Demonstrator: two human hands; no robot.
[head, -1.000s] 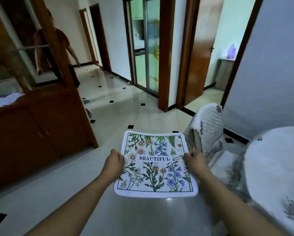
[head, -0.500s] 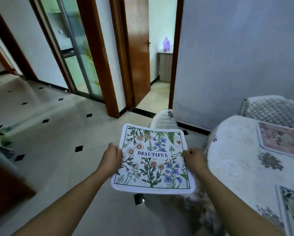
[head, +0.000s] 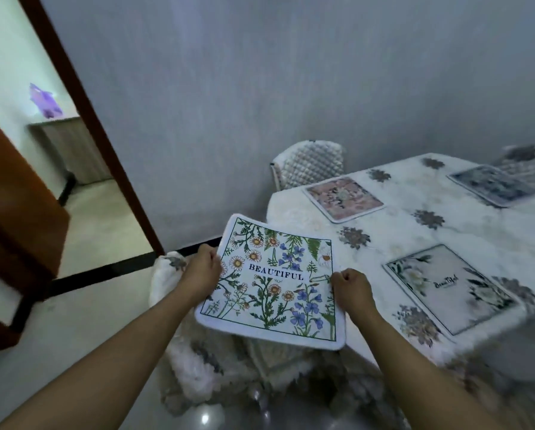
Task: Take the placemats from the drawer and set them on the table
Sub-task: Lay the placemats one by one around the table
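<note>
I hold a square white placemat [head: 275, 283] printed with flowers and the word BEAUTIFUL, flat in the air just left of the table's near corner. My left hand [head: 201, 271] grips its left edge and my right hand [head: 351, 288] grips its right edge. The table [head: 393, 234], under a white flowered cloth, carries three placemats: a pink one [head: 343, 198] at the far left, a dark blue one [head: 492, 184] at the far right, and a white one with pale flowers [head: 449, 285] near the front edge.
A chair with a white fluffy cover [head: 198, 352] stands below the held placemat. Another quilted chair [head: 309, 164] is against the grey wall behind the table. An open wooden door [head: 15, 218] and doorway are on the left.
My view has swung right, from the hallway to the table. The placemat, still in both hands, has come closer to the table's corner, and three laid placemats are now visible.
</note>
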